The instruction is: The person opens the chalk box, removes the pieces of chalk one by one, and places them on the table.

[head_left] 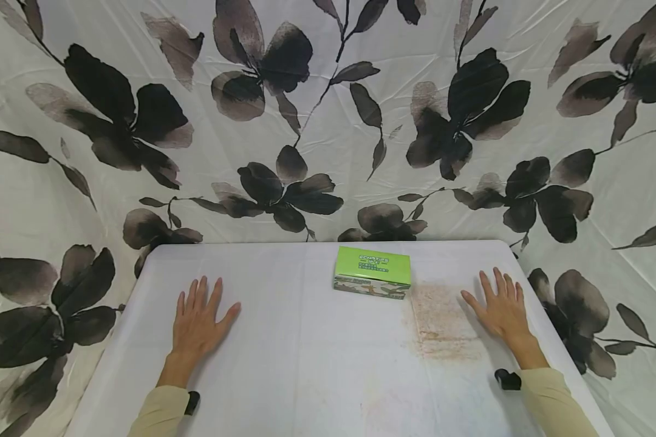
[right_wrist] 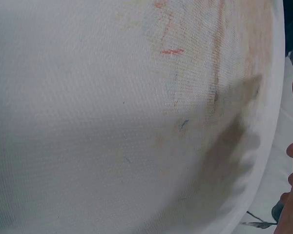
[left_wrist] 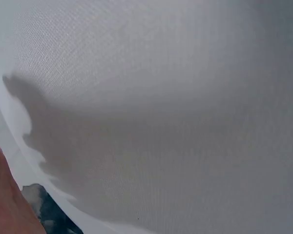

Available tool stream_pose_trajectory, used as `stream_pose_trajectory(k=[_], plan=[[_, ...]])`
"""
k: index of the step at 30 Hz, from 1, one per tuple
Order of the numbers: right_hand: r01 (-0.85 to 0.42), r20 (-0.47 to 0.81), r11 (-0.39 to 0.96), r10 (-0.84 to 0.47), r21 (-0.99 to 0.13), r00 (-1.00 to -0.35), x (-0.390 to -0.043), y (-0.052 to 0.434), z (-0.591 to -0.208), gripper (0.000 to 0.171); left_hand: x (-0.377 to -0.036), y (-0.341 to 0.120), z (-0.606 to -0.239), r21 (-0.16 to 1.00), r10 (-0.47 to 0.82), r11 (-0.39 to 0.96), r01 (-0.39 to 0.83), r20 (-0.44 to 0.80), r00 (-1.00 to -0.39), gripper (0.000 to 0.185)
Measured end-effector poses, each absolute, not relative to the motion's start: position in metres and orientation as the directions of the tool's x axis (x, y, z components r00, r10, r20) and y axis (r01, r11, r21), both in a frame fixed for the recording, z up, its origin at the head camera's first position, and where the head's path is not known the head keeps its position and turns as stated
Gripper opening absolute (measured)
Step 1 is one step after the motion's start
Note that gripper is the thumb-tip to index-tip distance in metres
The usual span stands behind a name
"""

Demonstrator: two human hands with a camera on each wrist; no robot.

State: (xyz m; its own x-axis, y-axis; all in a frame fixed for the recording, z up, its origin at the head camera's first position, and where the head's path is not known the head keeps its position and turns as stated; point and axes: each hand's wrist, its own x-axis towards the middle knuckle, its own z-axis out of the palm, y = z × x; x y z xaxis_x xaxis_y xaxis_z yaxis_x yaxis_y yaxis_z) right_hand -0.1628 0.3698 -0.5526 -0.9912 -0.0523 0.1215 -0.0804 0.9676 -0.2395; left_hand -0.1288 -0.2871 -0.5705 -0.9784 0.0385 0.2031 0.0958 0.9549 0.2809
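Backdrop first: a white cloth printed with big dark flowers and leaves (head_left: 284, 91) hangs all around behind and down both sides. In front of it sits the white table (head_left: 317, 364), rounded at its far corners, its woven cover showing up close in both wrist views. There's a brownish stain (head_left: 443, 321) on the table's right half, running from just beside the box toward the near edge, and the right wrist view picks up faint red and blue scribbles (right_wrist: 172, 50) on the same cloth.

Now the hands. The left hand (head_left: 197, 321) lies flat on the table, palm down, fingers straight and slightly spread, holding nothing. The right hand (head_left: 500, 309) does the same at the table's right edge, fingers straight, thumb out toward the stain. Both are well apart from each other, cream sleeves showing at the wrists.

And the small green box (head_left: 372, 272) sits at the far edge of the table, between the two hands, nearer the right one, untouched, lying flat with its printed top up.
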Motion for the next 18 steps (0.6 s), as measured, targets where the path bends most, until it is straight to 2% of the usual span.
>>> stream_pose_trajectory(k=[10,18], plan=[[-0.182,0.363,0.922,-0.049,-0.342,-0.930,-0.168,0.357,-0.548,0.054,-0.137,-0.274,-0.556,0.317,0.000,0.942,0.112,0.332,-0.943,0.065],[-0.286,0.565,0.905,-0.063,-0.316,-0.822,-0.178,0.341,-0.542,0.032,-0.144,-0.256,-0.546,0.388,-0.052,0.920,0.064,0.283,-0.958,0.062]])
